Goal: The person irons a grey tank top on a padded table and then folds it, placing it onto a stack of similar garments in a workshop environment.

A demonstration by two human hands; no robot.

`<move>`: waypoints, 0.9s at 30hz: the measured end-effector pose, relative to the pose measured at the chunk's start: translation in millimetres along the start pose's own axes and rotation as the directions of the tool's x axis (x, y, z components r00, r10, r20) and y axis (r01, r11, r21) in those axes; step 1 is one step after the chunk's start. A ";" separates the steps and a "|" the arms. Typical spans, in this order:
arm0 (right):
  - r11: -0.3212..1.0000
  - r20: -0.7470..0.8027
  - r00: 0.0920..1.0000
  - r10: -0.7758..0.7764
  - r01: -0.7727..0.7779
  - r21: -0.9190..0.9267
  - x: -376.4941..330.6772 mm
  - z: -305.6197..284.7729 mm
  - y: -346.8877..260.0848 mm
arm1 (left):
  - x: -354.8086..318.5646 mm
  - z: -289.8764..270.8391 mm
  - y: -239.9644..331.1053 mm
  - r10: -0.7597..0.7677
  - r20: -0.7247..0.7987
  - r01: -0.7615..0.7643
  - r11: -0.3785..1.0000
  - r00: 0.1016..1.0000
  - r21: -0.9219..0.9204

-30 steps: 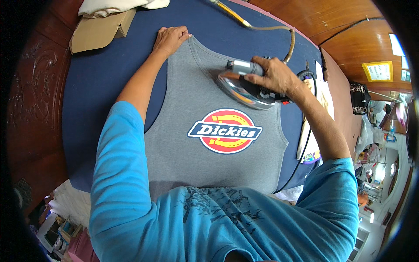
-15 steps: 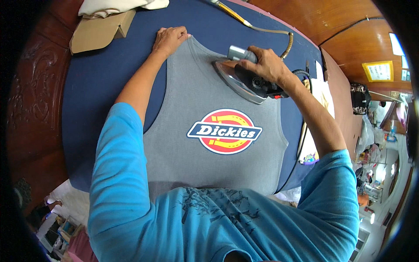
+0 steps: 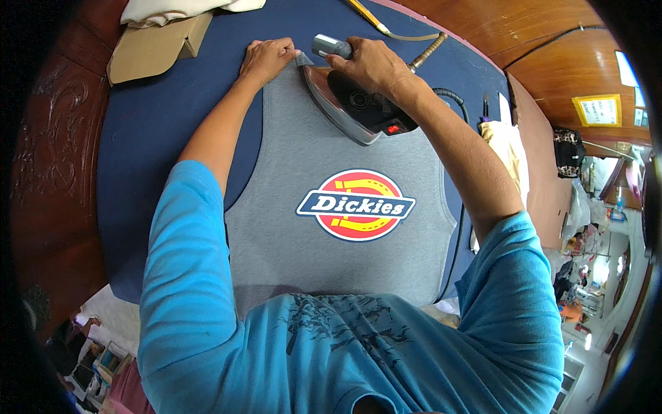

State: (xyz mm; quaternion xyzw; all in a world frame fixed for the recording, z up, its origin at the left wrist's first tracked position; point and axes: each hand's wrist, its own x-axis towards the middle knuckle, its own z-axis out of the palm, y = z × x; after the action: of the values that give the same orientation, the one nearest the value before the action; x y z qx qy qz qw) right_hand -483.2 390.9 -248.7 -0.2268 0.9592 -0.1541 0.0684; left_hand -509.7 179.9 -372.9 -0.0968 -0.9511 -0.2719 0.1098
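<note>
A grey sleeveless shirt (image 3: 289, 172) with a round red, yellow and blue emblem lies flat on a dark blue padded ironing surface (image 3: 152, 138). My left hand (image 3: 265, 58) presses down on the far left edge of the shirt, fingers spread on the cloth. My right hand (image 3: 372, 65) grips the handle of a black and silver iron (image 3: 352, 107), which rests on the upper part of the shirt, close beside my left hand. A small red light glows on the iron's rear.
The iron's cord (image 3: 448, 100) runs off to the right. A folded cardboard piece (image 3: 155, 48) and pale cloth (image 3: 179, 8) lie at the far left edge. More pale fabric (image 3: 507, 148) sits at the right. Carved dark wood (image 3: 48, 172) borders the left.
My right hand has slid the iron up and to the left across the shirt, toward my left hand. The left hand has stayed on the far edge.
</note>
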 end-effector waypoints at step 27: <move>0.955 -0.026 0.954 0.297 -0.297 -0.002 -90.9 -42.8 112.2 | -0.2 -4.8 10.8 -0.060 0.064 0.059 0.998 0.996 0.014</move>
State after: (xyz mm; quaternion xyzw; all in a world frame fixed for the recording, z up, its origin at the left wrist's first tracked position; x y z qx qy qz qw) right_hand -457.6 539.0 -239.4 -0.0783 0.9837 -0.1419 0.0781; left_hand -506.2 186.2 -363.6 -0.0763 -0.9583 -0.2658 0.0714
